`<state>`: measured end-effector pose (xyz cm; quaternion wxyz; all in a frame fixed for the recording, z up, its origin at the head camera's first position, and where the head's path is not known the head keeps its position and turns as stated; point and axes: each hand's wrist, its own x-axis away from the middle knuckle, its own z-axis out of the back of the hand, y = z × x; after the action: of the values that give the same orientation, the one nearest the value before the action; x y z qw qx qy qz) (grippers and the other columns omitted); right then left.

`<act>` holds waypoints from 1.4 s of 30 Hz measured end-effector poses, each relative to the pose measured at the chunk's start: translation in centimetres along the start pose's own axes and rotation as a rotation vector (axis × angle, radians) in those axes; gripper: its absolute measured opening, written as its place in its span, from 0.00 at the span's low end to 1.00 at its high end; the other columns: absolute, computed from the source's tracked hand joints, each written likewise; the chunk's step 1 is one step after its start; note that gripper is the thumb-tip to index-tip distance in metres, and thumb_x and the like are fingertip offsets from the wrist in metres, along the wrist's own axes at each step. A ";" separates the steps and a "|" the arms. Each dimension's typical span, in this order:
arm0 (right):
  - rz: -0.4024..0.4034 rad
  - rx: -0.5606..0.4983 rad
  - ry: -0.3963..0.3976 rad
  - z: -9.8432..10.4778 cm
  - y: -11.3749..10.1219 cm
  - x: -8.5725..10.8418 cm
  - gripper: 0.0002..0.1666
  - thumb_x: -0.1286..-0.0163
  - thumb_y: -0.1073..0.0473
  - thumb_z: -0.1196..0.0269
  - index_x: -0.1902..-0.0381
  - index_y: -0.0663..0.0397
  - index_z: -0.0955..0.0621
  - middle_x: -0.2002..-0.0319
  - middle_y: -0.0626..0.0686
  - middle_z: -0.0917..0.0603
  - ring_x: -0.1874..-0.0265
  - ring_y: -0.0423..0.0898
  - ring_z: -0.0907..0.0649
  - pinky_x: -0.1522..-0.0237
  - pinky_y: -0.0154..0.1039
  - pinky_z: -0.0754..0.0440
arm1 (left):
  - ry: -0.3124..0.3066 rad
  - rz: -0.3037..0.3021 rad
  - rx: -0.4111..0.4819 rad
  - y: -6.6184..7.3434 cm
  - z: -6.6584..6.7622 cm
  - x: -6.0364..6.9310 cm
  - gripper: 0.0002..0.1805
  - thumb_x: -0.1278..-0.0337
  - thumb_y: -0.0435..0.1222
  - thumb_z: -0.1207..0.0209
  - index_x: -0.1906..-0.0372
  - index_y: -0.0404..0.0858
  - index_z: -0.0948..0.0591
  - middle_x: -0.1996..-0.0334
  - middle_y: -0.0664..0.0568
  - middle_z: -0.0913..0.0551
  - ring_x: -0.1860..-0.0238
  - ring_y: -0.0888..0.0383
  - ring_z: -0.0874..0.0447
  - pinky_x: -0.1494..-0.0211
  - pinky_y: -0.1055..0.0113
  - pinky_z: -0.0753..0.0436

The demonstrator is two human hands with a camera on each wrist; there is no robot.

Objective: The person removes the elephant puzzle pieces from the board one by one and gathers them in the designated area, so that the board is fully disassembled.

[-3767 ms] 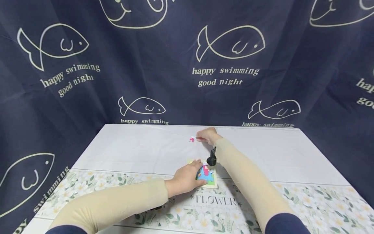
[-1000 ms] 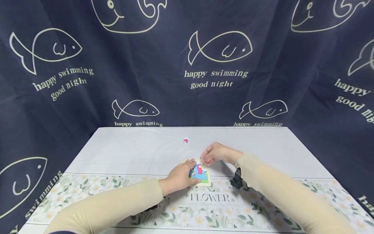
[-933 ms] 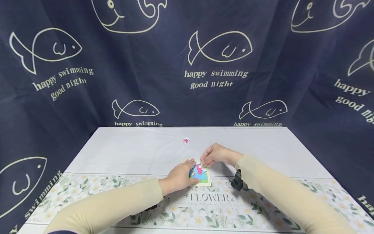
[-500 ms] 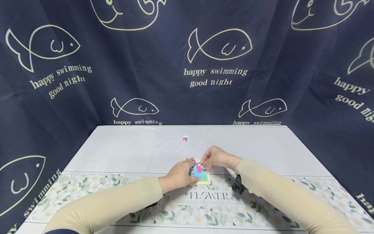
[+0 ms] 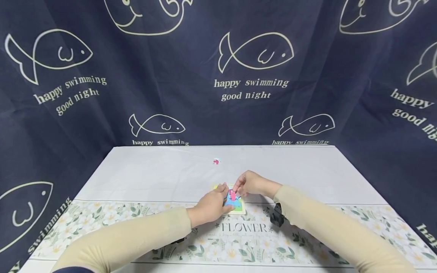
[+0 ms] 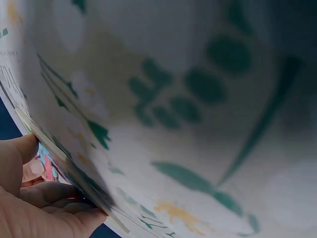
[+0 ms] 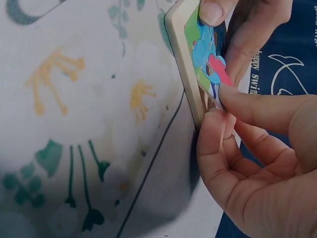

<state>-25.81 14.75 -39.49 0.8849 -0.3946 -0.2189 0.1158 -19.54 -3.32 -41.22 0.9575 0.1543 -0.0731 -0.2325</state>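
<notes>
A small wooden jigsaw puzzle board [image 5: 241, 212] lies mid-table, with a pink, blue and green cartoon picture inside a pale frame. Across its left side rests my left hand [image 5: 210, 204], fingers extended towards the far edge, thumb pressing on the picture; in the right wrist view that thumb [image 7: 212, 12] shows on the picture. My right hand [image 5: 251, 183] pinches a puzzle piece [image 7: 215, 90] between thumb and index finger at the board's far right part. The piece sits tilted against the frame, partly hidden by the fingertips. Beyond the board lies a loose pink-and-white puzzle piece [image 5: 216, 161].
A white cloth with a flowered band and the word FLOWER [image 5: 244, 228] covers the table [image 5: 164, 174]. Dark blue curtain [image 5: 198, 76] printed with fish hangs behind and at both sides. A black wrist camera [image 5: 277, 215] sits under the right forearm.
My right hand has come from the loose piece at the back to the board, bringing a puzzle piece. Lately its fingertips have shifted slightly over the picture. The left hand stays on the board.
</notes>
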 end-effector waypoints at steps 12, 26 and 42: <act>0.035 -0.077 -0.083 0.7 0.8 0.2 0.06 0.43 0.72 0.34 0.65 0.66 0.14 0.77 0.50 0.15 0.81 0.40 0.21 0.72 0.33 0.18 | -0.002 0.004 -0.019 0.1 -0.3 -0.1 0.40 0.37 0.51 0.41 0.30 0.29 0.36 0.27 0.42 0.39 0.26 0.49 0.40 0.26 0.60 0.35; -0.005 -0.295 -0.103 2.0 0.9 -0.5 0.09 0.34 0.73 0.41 0.57 0.72 0.20 0.69 0.54 0.18 0.75 0.44 0.16 0.59 0.42 0.11 | 0.008 0.009 0.053 -0.3 -0.4 -0.2 0.40 0.38 0.51 0.40 0.30 0.29 0.36 0.27 0.43 0.39 0.26 0.49 0.41 0.25 0.59 0.36; 0.001 -0.447 -0.051 2.7 0.6 -0.7 0.16 0.34 0.75 0.43 0.49 0.77 0.23 0.69 0.50 0.17 0.71 0.44 0.14 0.50 0.47 0.14 | 0.061 0.036 0.249 -0.7 -0.5 -0.4 0.41 0.44 0.48 0.33 0.31 0.31 0.33 0.28 0.45 0.36 0.26 0.48 0.40 0.24 0.55 0.38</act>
<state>-27.74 16.67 -38.57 0.7694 -0.5781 -0.2613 0.0747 -20.11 -3.56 -41.99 0.9367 0.2775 -0.0752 -0.1996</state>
